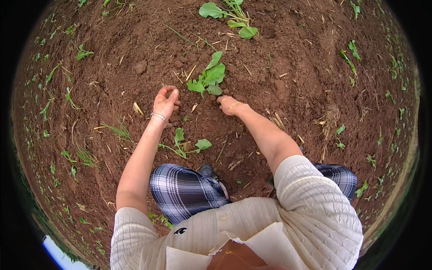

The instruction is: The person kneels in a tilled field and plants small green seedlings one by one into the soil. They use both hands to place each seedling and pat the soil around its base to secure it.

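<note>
A leafy green seedling [211, 77] stands in the reddish-brown soil [260, 77] ahead of me. Just left of it, my left hand [166, 103] hovers over or rests on the ground with its fingers curled; whether anything small is between them cannot be made out. My right hand [227, 104] touches the soil at the seedling's lower right, its fingertips partly hidden against the dirt. Closer to my knees lies a smaller seedling [184, 145] with two broad leaves. A loose bunch of leafy seedlings [238, 18] rests on the soil at the top.
Rows of small seedlings [82, 52] run along both sides. Dry straw pieces [276, 121] and grass tufts [118, 130] are scattered on the soil. My knee in plaid trousers [185, 189] and a dark shoe [208, 170] are close below my hands.
</note>
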Available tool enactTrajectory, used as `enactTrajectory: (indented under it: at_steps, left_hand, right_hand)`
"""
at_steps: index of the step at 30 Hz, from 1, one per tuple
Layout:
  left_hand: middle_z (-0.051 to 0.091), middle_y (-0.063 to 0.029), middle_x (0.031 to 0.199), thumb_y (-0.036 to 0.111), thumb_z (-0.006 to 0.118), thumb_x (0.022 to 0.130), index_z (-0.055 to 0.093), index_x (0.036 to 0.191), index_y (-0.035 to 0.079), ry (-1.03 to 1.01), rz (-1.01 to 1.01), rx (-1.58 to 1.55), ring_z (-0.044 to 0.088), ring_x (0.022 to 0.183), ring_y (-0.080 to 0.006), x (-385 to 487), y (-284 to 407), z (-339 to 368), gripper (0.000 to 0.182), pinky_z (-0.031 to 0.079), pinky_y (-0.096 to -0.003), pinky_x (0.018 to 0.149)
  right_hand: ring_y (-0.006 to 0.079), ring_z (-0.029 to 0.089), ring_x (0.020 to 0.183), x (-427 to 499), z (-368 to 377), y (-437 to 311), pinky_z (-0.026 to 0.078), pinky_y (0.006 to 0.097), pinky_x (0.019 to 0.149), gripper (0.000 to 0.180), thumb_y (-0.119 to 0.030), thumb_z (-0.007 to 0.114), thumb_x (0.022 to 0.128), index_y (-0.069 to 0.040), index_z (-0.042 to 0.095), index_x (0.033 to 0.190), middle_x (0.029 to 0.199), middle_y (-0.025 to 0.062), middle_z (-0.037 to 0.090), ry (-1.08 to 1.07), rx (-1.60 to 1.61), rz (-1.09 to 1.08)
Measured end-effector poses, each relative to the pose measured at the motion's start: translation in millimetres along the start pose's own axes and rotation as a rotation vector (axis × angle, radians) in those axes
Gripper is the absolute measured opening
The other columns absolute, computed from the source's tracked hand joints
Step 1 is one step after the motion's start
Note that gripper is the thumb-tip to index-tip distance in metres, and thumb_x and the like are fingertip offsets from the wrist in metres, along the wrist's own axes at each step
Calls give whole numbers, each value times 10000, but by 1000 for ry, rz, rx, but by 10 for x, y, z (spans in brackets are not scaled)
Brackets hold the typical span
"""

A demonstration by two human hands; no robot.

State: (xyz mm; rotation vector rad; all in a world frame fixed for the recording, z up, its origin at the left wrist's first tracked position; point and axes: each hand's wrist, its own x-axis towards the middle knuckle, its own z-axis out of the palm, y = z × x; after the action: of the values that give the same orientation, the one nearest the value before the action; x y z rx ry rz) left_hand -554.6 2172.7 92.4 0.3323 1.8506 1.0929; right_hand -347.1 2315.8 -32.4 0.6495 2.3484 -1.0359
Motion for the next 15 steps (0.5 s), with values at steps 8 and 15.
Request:
enactTrajectory:
  at_steps: [8, 15]
  left_hand:
    - [600, -42, 917, 148, 569, 901, 532, 1103, 61, -112, 284, -206, 586, 714, -109, -2, 470, 244, 223, 491, -231, 600]
    - [615, -53, 916, 156, 555, 909, 544, 1089, 35, -274, 366, 33, 593, 739, -121, 70, 1260, 277, 217, 504, -264, 642]
  right_hand:
    - [332, 621, 969, -1642, -2791, 367, 515, 417, 822, 177, -94, 582, 774, -31, 644, 926, 975, 171, 652, 14, -931, 284]
    - [362, 620, 941, -2281, -3857, 639, 483, 463, 808, 479, -466, 482, 910, -23, 662, 890, 937, 225, 647, 578, -679, 706]
